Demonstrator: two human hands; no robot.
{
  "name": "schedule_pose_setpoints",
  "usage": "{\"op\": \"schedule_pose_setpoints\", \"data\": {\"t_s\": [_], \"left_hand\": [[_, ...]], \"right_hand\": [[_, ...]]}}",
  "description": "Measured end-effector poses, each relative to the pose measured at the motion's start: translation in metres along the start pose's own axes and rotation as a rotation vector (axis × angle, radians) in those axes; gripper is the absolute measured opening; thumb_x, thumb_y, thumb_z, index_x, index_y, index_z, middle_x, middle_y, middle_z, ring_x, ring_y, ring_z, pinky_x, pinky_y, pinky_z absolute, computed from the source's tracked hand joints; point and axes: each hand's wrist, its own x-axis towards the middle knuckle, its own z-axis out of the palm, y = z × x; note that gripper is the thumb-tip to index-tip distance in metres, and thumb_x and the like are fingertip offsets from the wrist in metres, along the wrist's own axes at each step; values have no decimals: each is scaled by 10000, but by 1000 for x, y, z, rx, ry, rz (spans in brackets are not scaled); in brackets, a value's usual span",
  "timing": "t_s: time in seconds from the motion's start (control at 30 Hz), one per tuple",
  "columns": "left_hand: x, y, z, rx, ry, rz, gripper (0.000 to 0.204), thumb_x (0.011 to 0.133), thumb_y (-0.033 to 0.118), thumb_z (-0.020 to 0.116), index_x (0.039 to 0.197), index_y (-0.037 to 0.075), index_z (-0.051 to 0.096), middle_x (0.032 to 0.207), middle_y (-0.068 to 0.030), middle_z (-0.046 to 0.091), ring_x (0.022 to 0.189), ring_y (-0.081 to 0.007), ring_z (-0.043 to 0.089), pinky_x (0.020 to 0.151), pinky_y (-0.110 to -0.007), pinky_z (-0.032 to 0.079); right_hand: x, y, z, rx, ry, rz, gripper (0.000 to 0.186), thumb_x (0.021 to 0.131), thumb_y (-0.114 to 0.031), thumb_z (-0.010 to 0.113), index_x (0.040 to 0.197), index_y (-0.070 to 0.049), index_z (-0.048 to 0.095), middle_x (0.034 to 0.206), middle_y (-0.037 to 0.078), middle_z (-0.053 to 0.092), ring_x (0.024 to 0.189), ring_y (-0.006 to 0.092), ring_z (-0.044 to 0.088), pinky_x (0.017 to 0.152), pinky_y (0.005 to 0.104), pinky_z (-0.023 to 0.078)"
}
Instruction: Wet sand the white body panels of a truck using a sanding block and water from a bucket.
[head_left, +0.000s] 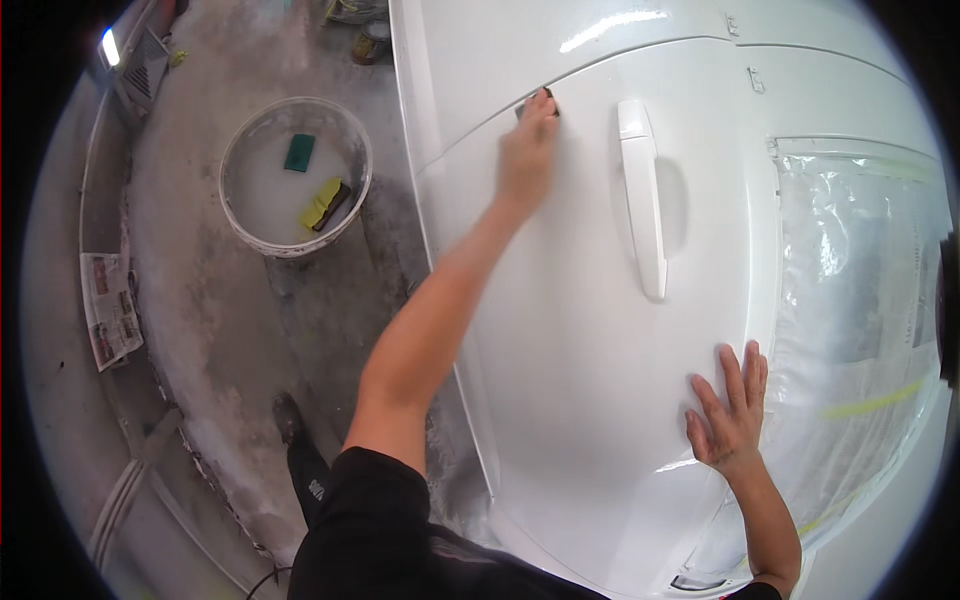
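My left hand (530, 150) is closed on a small dark pad (521, 110), pressed to the white car door (540, 350) beside a panel seam, up and left of the white door handle (642, 200); most of the pad is under my fingers. Lower on the door, my right hand (730, 425) rests with fingers spread, holding nothing, near the window (850, 280), which is covered in clear plastic sheeting with yellow tape.
On the stained concrete floor (210, 340) at left stands a round white bucket (233, 205) of cloudy liquid with a green pad (298, 152) and a yellow sponge (320, 200). A tin (370, 42) is near the top. Along the left wall lie newspaper (108, 305) and pipes (130, 490).
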Motion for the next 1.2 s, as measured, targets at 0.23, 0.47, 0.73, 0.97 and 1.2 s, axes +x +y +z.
{"op": "schedule_pose_setpoints", "data": {"t_s": [0.23,0.47,0.73,0.97,1.2], "left_hand": [[17,6,-11,63,-80,133,458,1160,279,473,1485,-9,619,1624,-173,547,1574,-318,430,1296,-383,327],[23,44,32,85,-103,176,489,1178,318,450,1519,-5,587,1636,-190,524,1579,-327,419,1307,-399,314],[3,-7,-6,80,3,4,418,1137,188,502,1486,-23,598,1651,-218,488,1587,-385,377,1303,-446,339],[-18,-40,-39,99,2,22,444,1165,222,493,1538,-8,563,1688,-170,459,1614,-332,348,1330,-422,283],[-31,6,26,156,-53,130,430,1144,205,515,1522,10,578,1678,-187,461,1594,-391,367,1311,-462,316]], "right_hand": [[4,-1,2,0,31,4,435,924,-202,657,1345,-115,727,1656,280,465,1592,578,270,1293,676,199],[-4,0,0,-5,-20,35,448,915,-200,658,1352,-120,713,1650,282,469,1586,587,271,1284,689,206],[1,-4,3,-14,-12,10,429,910,-199,659,1328,-123,717,1646,280,471,1584,591,272,1279,698,209],[7,-9,4,-12,18,1,419,916,-197,651,1317,-97,719,1642,283,474,1575,598,288,1275,703,215],[-2,0,4,-51,-63,54,414,906,-196,654,1300,-92,729,1636,299,474,1576,609,277,1263,716,229]]}}
